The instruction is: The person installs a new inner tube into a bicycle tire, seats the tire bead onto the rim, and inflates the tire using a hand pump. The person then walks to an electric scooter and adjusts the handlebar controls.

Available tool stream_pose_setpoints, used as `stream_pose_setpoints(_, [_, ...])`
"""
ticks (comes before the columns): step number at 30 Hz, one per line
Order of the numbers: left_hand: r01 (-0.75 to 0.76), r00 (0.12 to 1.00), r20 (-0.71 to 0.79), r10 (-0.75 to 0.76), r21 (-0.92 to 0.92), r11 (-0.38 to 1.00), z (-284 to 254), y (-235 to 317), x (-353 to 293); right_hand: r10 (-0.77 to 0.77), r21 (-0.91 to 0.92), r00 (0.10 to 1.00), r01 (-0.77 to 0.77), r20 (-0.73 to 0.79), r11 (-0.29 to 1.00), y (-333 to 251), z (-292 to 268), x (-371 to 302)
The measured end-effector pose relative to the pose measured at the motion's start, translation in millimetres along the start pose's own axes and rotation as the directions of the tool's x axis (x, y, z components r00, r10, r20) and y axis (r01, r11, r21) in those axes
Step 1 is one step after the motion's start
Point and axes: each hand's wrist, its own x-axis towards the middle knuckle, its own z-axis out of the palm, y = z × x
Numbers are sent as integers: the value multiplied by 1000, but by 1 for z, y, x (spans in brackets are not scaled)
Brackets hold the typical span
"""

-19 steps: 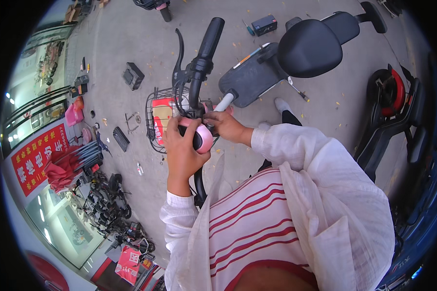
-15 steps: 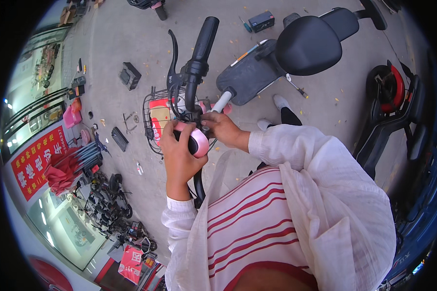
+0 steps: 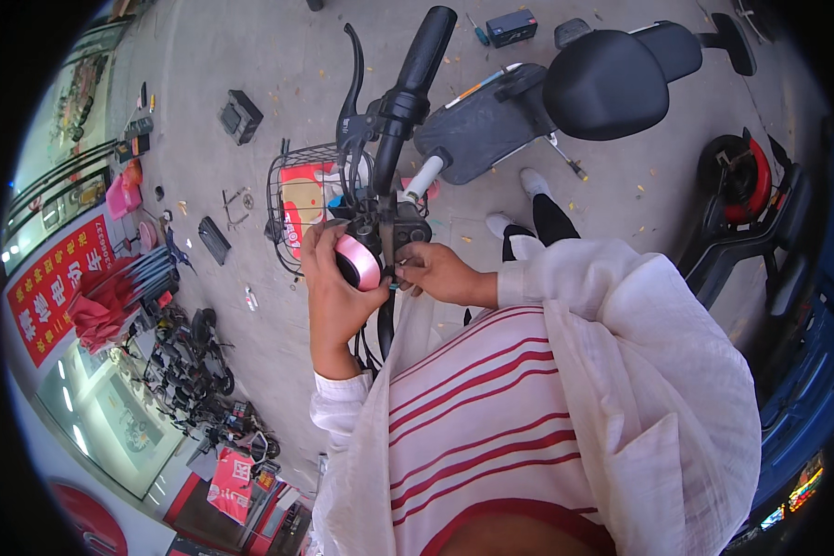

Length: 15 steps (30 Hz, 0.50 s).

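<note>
My left hand is closed around a round pink-and-black housing, which looks like a headlight, at the middle of an electric bike's handlebar. Just to its right, my right hand has its fingers pinched together beside the handlebar clamp; what they grip, if anything, is too small to make out. A black brake lever runs along the far grip. Ahead of the bar hangs a black wire basket with a red packet inside. A white steering tube leads to the footboard.
The bike's black seat lies at the upper right. Black batteries and other parts lie on the concrete. Another scooter with a red wheel cover stands at right. Shop fronts and a red banner line the left.
My right hand has come away from the handlebar centre toward my body, beside the pink housing. My left hand keeps its hold. The handlebar appears slightly higher and further right in view.
</note>
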Motion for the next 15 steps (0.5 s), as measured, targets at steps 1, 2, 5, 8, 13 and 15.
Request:
stream_pose_setpoints(1, [2, 1000, 3, -2, 7, 1000, 0, 2, 0, -3, 41, 1000, 2, 11, 999, 1, 1, 0])
stream_pose_setpoints(2, [5, 1000, 5, -5, 14, 1000, -1, 4, -1, 39, 60, 999, -41, 34, 997, 1, -1, 1])
stream_pose_setpoints(5, [-27, 1000, 0, 27, 58, 998, -1, 0, 2, 131, 67, 991, -129, -23, 989, -3, -1, 9])
stream_pose_setpoints(8, [-30, 998, -46, 31, 29, 999, 0, -8, 6, 158, 150, 986, -149, -49, 977, -1, -3, 26])
stream_pose_setpoints(13, [137, 982, -92, -167, -264, 955, -8, -67, -2, 123, -51, 992, -125, -36, 991, -18, -14, 15])
stream_pose_setpoints(15, [244, 954, 11, -300, -609, 755, -9, -97, -7, 77, -161, 995, -85, -58, 983, -25, -21, 7])
